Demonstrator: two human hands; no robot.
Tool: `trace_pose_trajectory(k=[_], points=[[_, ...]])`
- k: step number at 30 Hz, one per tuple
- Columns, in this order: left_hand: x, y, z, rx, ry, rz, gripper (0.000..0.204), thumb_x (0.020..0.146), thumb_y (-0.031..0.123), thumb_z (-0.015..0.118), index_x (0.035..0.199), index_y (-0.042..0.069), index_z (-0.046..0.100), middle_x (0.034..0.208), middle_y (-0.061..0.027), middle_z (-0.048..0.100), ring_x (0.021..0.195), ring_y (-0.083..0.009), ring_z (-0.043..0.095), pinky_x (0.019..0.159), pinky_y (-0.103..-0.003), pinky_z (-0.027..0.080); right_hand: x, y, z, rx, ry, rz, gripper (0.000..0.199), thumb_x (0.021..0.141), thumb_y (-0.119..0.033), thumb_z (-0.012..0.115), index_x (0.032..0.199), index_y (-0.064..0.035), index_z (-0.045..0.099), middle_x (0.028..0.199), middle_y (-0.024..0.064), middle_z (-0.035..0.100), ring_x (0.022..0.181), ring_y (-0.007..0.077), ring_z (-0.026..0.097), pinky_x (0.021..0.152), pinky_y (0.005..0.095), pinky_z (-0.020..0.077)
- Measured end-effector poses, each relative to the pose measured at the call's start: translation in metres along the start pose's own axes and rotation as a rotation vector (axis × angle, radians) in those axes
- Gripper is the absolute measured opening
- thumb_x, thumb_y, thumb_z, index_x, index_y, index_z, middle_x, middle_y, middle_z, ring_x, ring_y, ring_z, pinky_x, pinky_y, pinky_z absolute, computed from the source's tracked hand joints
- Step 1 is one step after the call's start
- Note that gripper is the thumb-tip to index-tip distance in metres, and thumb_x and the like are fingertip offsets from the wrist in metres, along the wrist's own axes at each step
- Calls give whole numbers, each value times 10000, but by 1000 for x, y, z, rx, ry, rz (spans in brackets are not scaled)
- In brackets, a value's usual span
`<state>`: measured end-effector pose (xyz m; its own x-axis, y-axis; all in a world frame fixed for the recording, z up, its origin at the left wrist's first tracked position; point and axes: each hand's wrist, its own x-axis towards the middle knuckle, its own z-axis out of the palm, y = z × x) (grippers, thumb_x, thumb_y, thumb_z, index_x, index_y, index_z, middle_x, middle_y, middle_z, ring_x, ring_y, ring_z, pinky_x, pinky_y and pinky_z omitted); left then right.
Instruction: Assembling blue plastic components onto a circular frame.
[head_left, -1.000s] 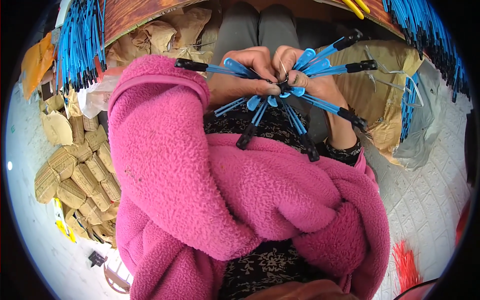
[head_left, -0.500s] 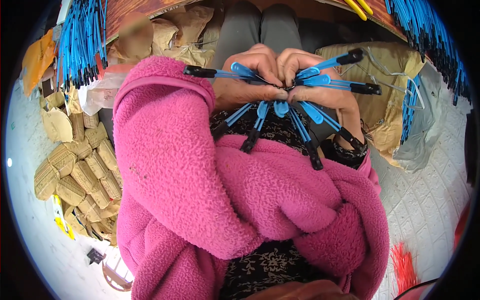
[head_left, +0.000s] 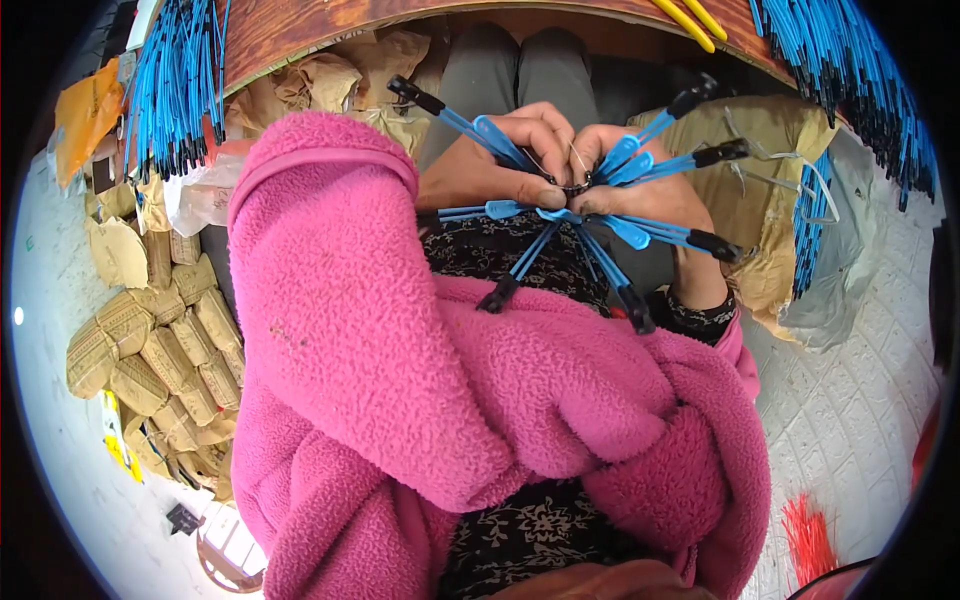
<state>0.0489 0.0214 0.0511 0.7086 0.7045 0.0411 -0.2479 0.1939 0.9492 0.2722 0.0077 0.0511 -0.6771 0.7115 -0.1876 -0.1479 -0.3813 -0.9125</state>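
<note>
Bench: we see many loose blue ties (head_left: 175, 85) hanging off its wooden edge (head_left: 300, 30).
Hands: our left hand (head_left: 500, 160) and right hand (head_left: 640, 185) pinch a fanned bunch of blue ties (head_left: 610, 225).
Progress: bundle seemingly part-gathered; many remain.

Small metal ring (head_left: 578, 186) betw. fingertips mostly hidden; left hand (head_left: 500, 165) wrist covered by pink fleece sleeve (head_left: 340, 280).
</note>
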Motion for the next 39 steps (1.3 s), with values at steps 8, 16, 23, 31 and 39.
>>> trace_pose_trajectory(k=[8, 16, 23, 31, 39], points=[[2, 15, 7, 8, -168, -102, 106, 847, 142, 703, 856, 42, 671, 916, -51, 576, 913, -152, 561, 839, -293, 441, -12, -2, 0, -85, -21, -35, 230, 642, 12, 761, 760, -49, 573, 777, 32, 608, 737, 118, 595, 625, 250, 477], [3, 15, 9, -63, -207, -187, 118, 874, 145, 673, 851, 29, 672, 914, -55, 592, 905, -157, 572, 839, -297, 445, -17, -5, 1, -78, -88, -38, 189, 736, -15, 752, 867, -11, 616, 788, 38, 638, 738, 100, 615, 668, 238, 495], [0, 14, 10, -27, -195, -176, 80, 834, 95, 707, 847, 23, 675, 938, -58, 604, 921, -157, 577, 845, -293, 449, -18, 0, 0, -78, -74, -106, 206, 734, -36, 774, 867, -11, 619, 777, 26, 641, 749, 92, 625, 643, 227, 485], [2, 23, 6, 181, -266, -191, 180, 754, 154, 787, 845, 41, 680, 927, -85, 623, 885, -192, 603, 771, -307, 473, -11, -4, -7, -92, -171, -73, 190, 743, -46, 778, 852, -17, 626, 785, 21, 647, 761, 89, 620, 644, 228, 481], [-2, 12, 1, 70, -215, -78, 181, 786, 176, 764, 892, 42, 706, 911, -90, 626, 865, -201, 605, 764, -309, 471, -16, -8, 2, -140, -54, -94, 167, 784, -89, 754, 878, -10, 641, 800, 25, 657, 768, 104, 623, 665, 235, 489]])
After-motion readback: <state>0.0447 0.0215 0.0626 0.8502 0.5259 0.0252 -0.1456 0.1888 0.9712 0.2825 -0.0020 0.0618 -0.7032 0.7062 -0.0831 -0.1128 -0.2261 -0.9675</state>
